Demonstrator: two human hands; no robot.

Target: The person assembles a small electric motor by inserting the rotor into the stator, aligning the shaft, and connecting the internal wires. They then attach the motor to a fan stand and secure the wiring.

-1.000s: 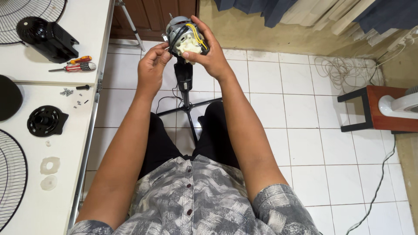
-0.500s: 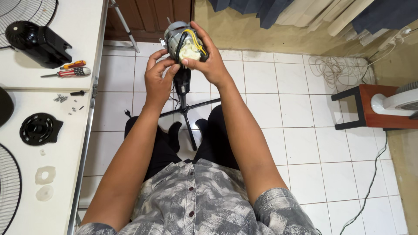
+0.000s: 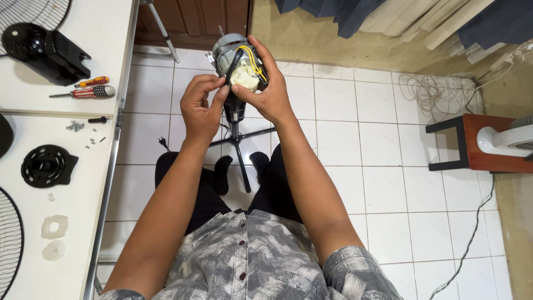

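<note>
Floor: white tiled floor (image 3: 355, 166) lies well below the grip; the person's dark-trousered legs are between it and the hands.
Table: white table (image 3: 66, 222) stands to the left of the grip, well apart from both hands.
Fan stand: black pole of the fan stand (image 3: 240, 145) runs down from directly under the held part, with cross feet on the tiles.
Fan motor: grey fan motor (image 3: 237, 61) sits at the top of the stand, held up in front of the person; cream plastic part and yellow wires face the camera, a black cable runs over its front.
Right hand: right hand (image 3: 266, 91) is closed around the motor's right side, fingers curled over the top, thumb against the cream part.
Left hand: left hand (image 3: 201, 108) touches the motor's lower left; fingertips (image 3: 221, 84) pinch at the black cable. Whether the pinch truly grips the cable cannot be told.
Black housing: black housing (image 3: 47, 51) rests on the table, far left of the grip and above it in view.
Black round cover: black round cover (image 3: 47, 165) lies on the table, left of and below the grip.
Screwdrivers: two red-handled screwdrivers (image 3: 89, 89) lie left of the grip, beside the housing.
Screws: small screws (image 3: 75, 126) are scattered just below the screwdrivers.
</note>
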